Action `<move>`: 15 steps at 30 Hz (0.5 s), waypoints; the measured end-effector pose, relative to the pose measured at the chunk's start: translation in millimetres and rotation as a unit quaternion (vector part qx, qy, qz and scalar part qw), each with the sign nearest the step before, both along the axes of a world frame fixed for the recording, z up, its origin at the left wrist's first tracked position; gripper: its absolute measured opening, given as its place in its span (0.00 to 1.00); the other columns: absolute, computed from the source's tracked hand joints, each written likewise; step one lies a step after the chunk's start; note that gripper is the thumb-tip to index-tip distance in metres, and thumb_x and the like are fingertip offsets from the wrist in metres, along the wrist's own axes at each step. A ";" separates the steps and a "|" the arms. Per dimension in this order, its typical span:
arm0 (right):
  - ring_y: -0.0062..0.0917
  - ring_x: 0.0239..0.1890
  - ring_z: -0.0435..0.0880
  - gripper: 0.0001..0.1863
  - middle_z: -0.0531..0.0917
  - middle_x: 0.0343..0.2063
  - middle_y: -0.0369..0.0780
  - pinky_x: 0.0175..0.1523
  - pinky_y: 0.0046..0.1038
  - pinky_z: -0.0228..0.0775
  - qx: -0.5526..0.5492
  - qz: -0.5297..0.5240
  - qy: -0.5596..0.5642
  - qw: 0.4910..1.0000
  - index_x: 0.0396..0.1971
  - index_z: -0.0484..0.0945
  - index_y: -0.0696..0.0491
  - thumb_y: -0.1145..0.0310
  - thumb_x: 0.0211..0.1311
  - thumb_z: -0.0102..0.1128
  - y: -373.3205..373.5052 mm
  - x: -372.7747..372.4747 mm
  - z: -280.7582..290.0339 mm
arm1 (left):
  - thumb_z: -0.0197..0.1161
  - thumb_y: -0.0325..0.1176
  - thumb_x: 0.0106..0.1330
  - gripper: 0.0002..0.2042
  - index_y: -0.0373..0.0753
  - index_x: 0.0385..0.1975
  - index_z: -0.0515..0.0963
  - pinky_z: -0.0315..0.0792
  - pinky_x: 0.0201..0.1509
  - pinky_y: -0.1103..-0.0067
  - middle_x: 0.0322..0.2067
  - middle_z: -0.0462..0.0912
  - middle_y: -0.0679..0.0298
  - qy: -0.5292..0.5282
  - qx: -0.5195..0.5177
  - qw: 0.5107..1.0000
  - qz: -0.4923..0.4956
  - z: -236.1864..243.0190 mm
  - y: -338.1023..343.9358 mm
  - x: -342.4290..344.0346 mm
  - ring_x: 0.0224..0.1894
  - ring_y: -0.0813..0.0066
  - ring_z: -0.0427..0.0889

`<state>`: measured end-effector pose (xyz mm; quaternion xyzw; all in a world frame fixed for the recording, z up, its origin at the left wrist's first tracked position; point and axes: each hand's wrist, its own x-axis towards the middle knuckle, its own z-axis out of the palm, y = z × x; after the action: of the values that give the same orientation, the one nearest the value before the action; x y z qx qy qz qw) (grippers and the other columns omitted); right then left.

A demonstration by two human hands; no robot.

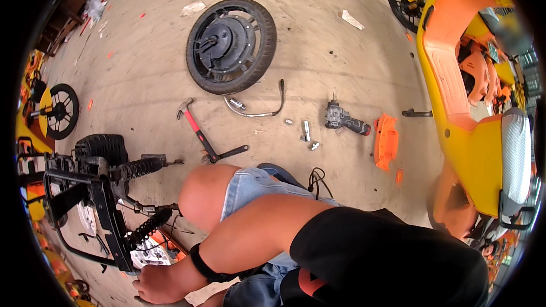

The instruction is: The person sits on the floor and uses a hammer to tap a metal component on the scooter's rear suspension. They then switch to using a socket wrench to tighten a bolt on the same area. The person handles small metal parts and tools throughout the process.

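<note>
Tan floor point(318, 40) all around, paper scraps point(352, 20) littering the far side. Main thing here is a black metal frame point(116, 227) off to the left, with coil shocks point(149, 229) on it. Right hand point(162, 284) is just beside its lower end, fingers curled in; can't tell if it's gripping anything or touching the frame. Left hand is out of sight, so can't tell on that one. Black band point(200, 264) on the right wrist, bare knee point(205, 193) next to the forearm.

Further out, a red-handled hammer point(196, 128) lies by a dark bar point(233, 151), and a black wheel point(222, 45) sits on its side beyond that. Over right: small silver metal pieces point(307, 131), a grey cordless drill point(341, 119), an orange plastic part point(387, 142), then a big yellow-and-orange scooter body point(443, 68).
</note>
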<state>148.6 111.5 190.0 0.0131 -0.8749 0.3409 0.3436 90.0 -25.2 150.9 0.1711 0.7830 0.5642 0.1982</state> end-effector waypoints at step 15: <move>0.38 0.35 0.82 0.09 0.81 0.34 0.44 0.37 0.40 0.75 -0.008 -0.013 0.031 0.999 0.27 0.81 0.56 0.65 0.53 0.57 5.2 -20.4 -10.3 | 0.42 0.47 0.75 0.21 0.39 0.58 0.63 0.68 0.51 0.79 0.51 0.69 0.64 0.019 -0.020 0.999 -0.017 -5.4 25.7 -5.7 0.49 0.76 0.71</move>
<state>128.1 116.7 179.7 0.0090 -0.8611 0.3431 0.3752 84.3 0.5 145.4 0.1908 0.7949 0.5416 0.1961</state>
